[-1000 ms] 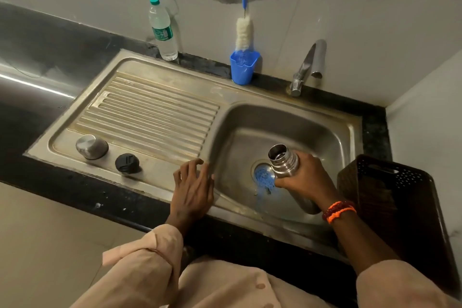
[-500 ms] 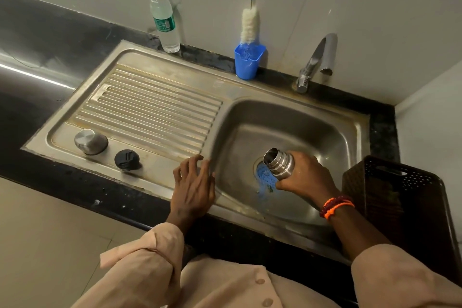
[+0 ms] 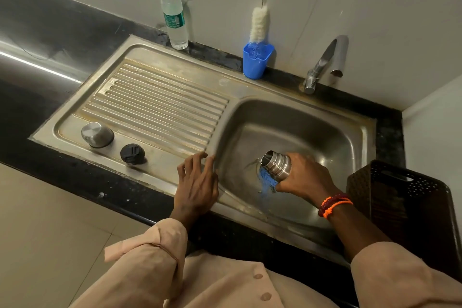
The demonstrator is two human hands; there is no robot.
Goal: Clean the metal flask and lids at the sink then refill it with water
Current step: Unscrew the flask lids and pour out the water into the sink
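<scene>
Tipped further since a second ago, the metal flask point(image 3: 276, 166) now lies nearly on its side over the basin, open mouth pointing left and down above the blue drain strainer point(image 3: 267, 180). The right hand point(image 3: 306, 178) wraps its body, fingers closed around it. The left hand point(image 3: 197, 183) stays flat and spread on the near rim of the sink point(image 3: 295, 111), at the ridge between basin and drainboard, holding nothing.

Two lids sit on the near left of the drainboard, close together but apart: one steel cap point(image 3: 97, 134) and one black stopper point(image 3: 132, 154). To their right the ribbed drainboard is bare up to the left hand. At the far edge, against the wall, stand one plastic water bottle point(image 3: 174, 16), one blue cup point(image 3: 257, 61) holding one bottle brush point(image 3: 260, 23), and one tap point(image 3: 325, 62). A dark perforated basket point(image 3: 405, 197) crowds the basin's right side, just beside the right wrist. The black counter point(image 3: 75, 177) frames the sink.
</scene>
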